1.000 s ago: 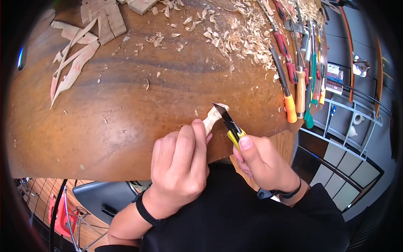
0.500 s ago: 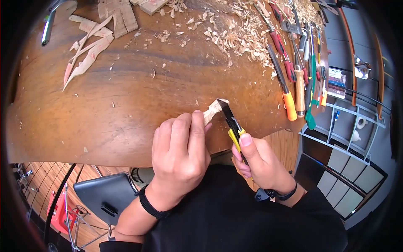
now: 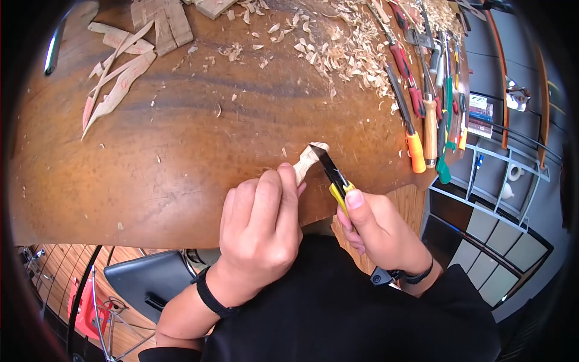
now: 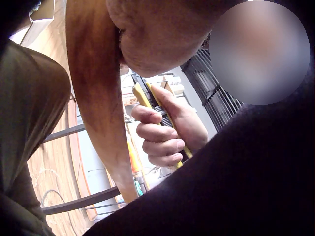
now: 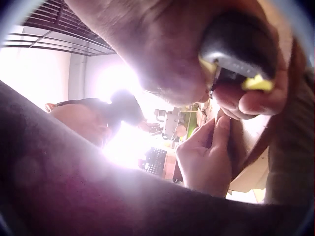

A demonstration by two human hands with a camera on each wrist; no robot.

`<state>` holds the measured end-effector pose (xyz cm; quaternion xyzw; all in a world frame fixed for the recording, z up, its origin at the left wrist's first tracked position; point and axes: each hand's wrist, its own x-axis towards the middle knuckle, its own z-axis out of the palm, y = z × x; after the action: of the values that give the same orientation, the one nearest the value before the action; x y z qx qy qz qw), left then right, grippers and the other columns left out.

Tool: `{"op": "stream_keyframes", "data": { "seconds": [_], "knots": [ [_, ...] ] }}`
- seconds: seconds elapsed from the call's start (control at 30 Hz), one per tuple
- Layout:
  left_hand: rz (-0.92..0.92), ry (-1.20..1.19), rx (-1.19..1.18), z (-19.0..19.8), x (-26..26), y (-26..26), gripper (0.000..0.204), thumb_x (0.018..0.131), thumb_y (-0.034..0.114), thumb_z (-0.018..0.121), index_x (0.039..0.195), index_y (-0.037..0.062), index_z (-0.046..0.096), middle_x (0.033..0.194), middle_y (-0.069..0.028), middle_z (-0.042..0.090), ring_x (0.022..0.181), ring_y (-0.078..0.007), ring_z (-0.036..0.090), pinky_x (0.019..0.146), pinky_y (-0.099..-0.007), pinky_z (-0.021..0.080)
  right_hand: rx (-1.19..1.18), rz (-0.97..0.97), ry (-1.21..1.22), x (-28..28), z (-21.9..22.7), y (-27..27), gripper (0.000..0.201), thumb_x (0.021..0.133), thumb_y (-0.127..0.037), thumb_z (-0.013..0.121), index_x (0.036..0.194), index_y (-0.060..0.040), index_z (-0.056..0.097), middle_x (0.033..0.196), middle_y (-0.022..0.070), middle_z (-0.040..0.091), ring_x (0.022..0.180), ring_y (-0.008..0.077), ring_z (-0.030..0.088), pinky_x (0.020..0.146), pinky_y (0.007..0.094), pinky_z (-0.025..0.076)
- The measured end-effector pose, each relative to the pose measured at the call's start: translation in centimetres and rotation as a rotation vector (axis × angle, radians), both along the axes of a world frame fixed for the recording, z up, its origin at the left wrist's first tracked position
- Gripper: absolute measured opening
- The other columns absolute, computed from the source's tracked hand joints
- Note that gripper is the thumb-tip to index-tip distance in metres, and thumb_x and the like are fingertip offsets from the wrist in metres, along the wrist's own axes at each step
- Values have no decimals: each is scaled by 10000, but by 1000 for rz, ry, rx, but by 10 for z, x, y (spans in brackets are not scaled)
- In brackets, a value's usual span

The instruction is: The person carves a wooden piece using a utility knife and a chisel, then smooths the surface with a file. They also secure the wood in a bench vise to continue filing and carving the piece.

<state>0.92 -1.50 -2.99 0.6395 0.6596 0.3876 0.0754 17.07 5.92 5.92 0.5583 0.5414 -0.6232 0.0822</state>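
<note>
In the head view my left hand [image 3: 260,226] pinches a small carved piece of pale wood [image 3: 305,164] near the table's front edge; its lower end is hidden by the fingers. My right hand [image 3: 380,232] grips a yellow and black utility knife [image 3: 339,192], thumb along the handle. The knife's dark blade lies across the far end of the wood. In the left wrist view the right hand's fingers [image 4: 160,132] curl round the yellow handle. The right wrist view has the knife's black butt end [image 5: 238,46] close up, with the left hand [image 5: 206,157] beyond.
Wood shavings [image 3: 344,57] are heaped at the back of the brown table [image 3: 181,157]. Along its right side lie files and chisels, one with an orange handle [image 3: 416,152]. Thin cut wood pieces [image 3: 120,84] and a thicker board [image 3: 169,27] sit at the back left.
The head view dips and shifts slightly between frames. The blade stays at the wood's far end, moving only a little, and both hands keep their holds.
</note>
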Motion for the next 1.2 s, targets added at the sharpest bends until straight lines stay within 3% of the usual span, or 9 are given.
{"op": "stream_keyframes", "data": {
  "seconds": [0.37, 0.67, 0.8, 0.9, 0.93, 1.0, 1.03, 1.1, 1.2],
  "knots": [
    [71, 8, 53, -4, 7, 0, 277, 770, -64, 737, 1038, -60, 666, 885, -139, 611, 747, -291, 598, 647, -374, 500, -363, -188, 136, 11, -5, 7, 640, 1043, -641, 278, 770, -85, 437, 561, -22, 393, 450, 79, 407, 435, 241, 396],
    [89, -21, 59, -4, 7, 1, 244, 793, -34, 741, 1027, -27, 672, 875, -125, 609, 729, -279, 587, 629, -369, 486, -517, -300, 347, 23, -18, 6, 660, 1024, -679, 277, 802, -82, 448, 552, -6, 397, 424, 94, 408, 436, 238, 405],
    [87, -39, 72, -5, 6, 1, 246, 789, -27, 750, 1026, -19, 684, 867, -123, 612, 723, -279, 589, 622, -364, 484, -259, -407, 456, 24, -24, 3, 664, 1024, -680, 260, 837, -77, 464, 584, 7, 426, 457, 104, 438, 472, 246, 425],
    [14, -139, 91, 1, 2, 0, 225, 796, -14, 760, 1014, -16, 702, 851, -120, 624, 704, -260, 596, 613, -348, 483, -27, -455, 480, 21, -35, 3, 535, 1045, -548, 447, 985, -30, 568, 640, 19, 515, 496, 80, 486, 491, 226, 433],
    [0, -236, 70, 4, 0, 0, 234, 781, -8, 767, 1005, -11, 702, 839, -115, 628, 701, -264, 602, 611, -352, 489, -25, -459, 485, 16, -35, 3, 535, 1045, -548, 447, 985, -30, 568, 640, 19, 515, 496, 80, 486, 491, 226, 433],
    [-7, -393, 5, 11, -2, 0, 195, 790, 12, 772, 975, 4, 710, 807, -111, 640, 683, -256, 619, 603, -344, 496, 136, -456, 475, 3, -33, 5, 365, 1014, -344, 624, 1128, 2, 604, 724, 23, 587, 527, 62, 510, 508, 219, 442],
    [-6, -387, 8, 14, -1, 0, 195, 790, 12, 772, 975, 4, 710, 807, -111, 640, 683, -256, 619, 603, -344, 496, 137, -455, 482, 3, -37, 7, 365, 1014, -344, 624, 1128, 2, 604, 724, 23, 587, 527, 62, 510, 508, 219, 442],
    [-45, -598, -83, 19, 0, 0, 167, 809, 27, 771, 962, -2, 712, 808, -120, 637, 683, -240, 626, 607, -322, 495, 78, -413, 630, 4, -47, 8, 342, 963, -201, 707, 1203, 18, 601, 786, 18, 617, 543, 56, 516, 517, 221, 446],
    [-60, -616, -170, 25, 3, 0, 166, 821, 46, 774, 967, -9, 714, 806, -120, 635, 681, -212, 627, 607, -300, 492, 101, -422, 680, 6, -50, 9, 319, 954, -196, 719, 1164, 20, 613, 790, 12, 617, 552, 59, 523, 523, 226, 449]
  ]
}}
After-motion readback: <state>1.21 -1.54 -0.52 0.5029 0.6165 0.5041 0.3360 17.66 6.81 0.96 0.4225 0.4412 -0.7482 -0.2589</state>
